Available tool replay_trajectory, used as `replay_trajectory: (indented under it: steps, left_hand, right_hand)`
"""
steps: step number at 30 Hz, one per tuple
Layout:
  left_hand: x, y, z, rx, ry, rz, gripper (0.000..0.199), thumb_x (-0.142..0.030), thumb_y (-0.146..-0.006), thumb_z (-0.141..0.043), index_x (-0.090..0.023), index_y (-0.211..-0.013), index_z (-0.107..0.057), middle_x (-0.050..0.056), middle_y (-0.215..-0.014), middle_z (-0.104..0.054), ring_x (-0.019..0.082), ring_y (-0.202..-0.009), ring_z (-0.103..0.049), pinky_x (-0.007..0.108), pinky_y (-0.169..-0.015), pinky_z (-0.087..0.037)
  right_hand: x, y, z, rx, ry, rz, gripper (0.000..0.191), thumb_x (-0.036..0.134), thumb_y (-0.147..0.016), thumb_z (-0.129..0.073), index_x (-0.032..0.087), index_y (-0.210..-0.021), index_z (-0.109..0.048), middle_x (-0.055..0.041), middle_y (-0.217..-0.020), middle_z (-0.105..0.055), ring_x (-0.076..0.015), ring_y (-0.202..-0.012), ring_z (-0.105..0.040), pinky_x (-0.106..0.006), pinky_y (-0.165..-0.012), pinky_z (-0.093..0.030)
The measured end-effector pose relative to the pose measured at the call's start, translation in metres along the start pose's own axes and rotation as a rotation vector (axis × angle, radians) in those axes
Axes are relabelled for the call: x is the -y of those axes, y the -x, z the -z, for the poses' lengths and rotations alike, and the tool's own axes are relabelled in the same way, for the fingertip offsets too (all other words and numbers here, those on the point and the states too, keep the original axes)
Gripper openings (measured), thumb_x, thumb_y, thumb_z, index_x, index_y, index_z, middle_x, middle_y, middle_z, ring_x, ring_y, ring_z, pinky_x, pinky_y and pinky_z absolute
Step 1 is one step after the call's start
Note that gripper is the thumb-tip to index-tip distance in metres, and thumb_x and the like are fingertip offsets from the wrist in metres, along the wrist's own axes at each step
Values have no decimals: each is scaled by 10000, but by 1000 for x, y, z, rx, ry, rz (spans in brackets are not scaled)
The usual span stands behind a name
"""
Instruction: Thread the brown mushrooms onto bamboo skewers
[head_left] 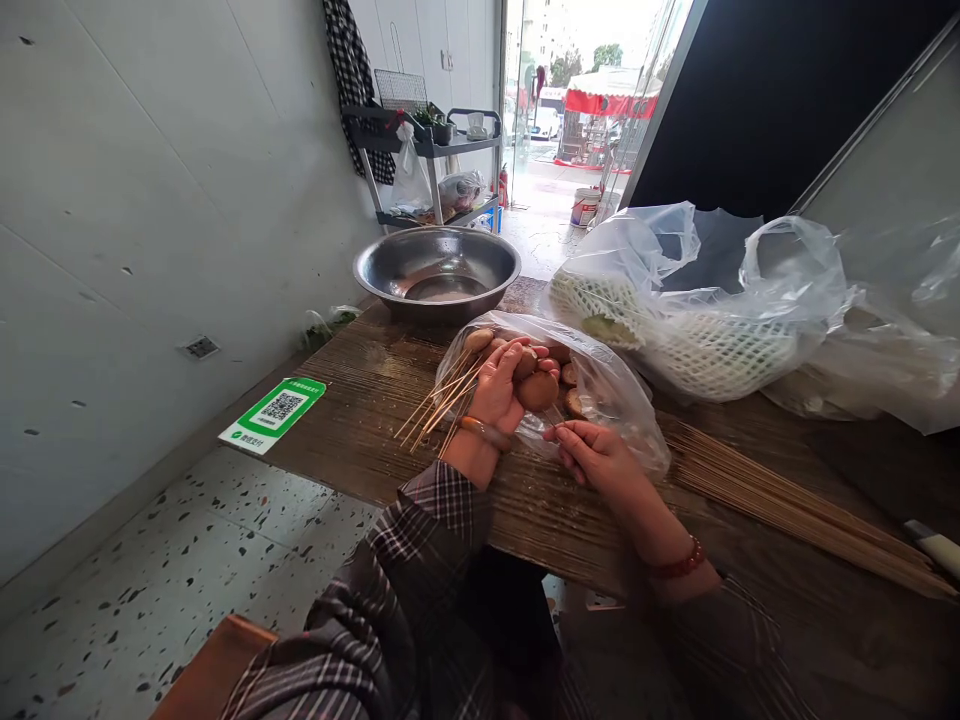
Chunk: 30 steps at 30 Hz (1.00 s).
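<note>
My left hand point(499, 385) is closed around brown mushrooms point(538, 391) above an open clear plastic bag point(619, 400). To its right, the fingers of my right hand point(589, 450) pinch a thin wooden skewer point(556, 412) just below the front mushroom. More mushrooms point(571, 375) lie in the bag. Several skewers with mushrooms on their far ends point(439, 405) rest to the left of my left hand, pointing toward me. A bundle of bare skewers point(780, 495) lies on the wooden table point(360, 400) at the right.
A large metal basin point(439, 275) stands at the table's back left. Plastic bags with net-wrapped produce point(712, 340) fill the back right. A green QR card point(277, 412) lies at the left edge. Near the right edge is a pale handle point(937, 548). A shelf cart point(465, 145) stands behind.
</note>
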<state>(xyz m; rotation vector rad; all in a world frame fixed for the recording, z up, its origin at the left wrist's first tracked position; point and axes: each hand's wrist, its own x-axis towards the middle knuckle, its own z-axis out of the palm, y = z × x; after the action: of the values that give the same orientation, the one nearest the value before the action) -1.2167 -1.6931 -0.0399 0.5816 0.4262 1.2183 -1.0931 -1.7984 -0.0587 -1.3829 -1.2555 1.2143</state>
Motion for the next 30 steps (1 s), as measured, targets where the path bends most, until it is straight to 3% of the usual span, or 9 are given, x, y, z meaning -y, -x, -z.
replay_trajectory:
  steps: [13, 21, 30]
  left_hand:
    - [4, 3, -5, -30, 22, 16, 221, -326, -899, -724, -141, -922, -605, 30, -780, -681, 145, -668, -665, 387, -733, -620]
    - [5, 5, -8, -64, 12, -3, 142, -256, -919, -678, -138, -891, -603, 28, -758, -682, 134, -653, -657, 381, -740, -627]
    - [6, 3, -7, -71, -15, -15, 207, -323, -883, -733, -157, -892, -609, 10, -758, -677, 114, -654, -648, 348, -757, -625]
  right_hand:
    - [-10, 0, -10, -61, -42, 24, 476, 676, -855, -585, 212, -747, -589, 79, -479, -352, -93, -441, -277, -263, -451, -156]
    - [-7, 0, -15, -92, -58, 22, 516, 714, -816, -604, 207, -722, -591, 79, -496, -333, -80, -440, -241, -260, -441, -136]
    - [-2, -4, -16, -65, -95, 9, 495, 694, -797, -630, 210, -709, -571, 92, -480, -316, -68, -421, -221, -244, -414, -123]
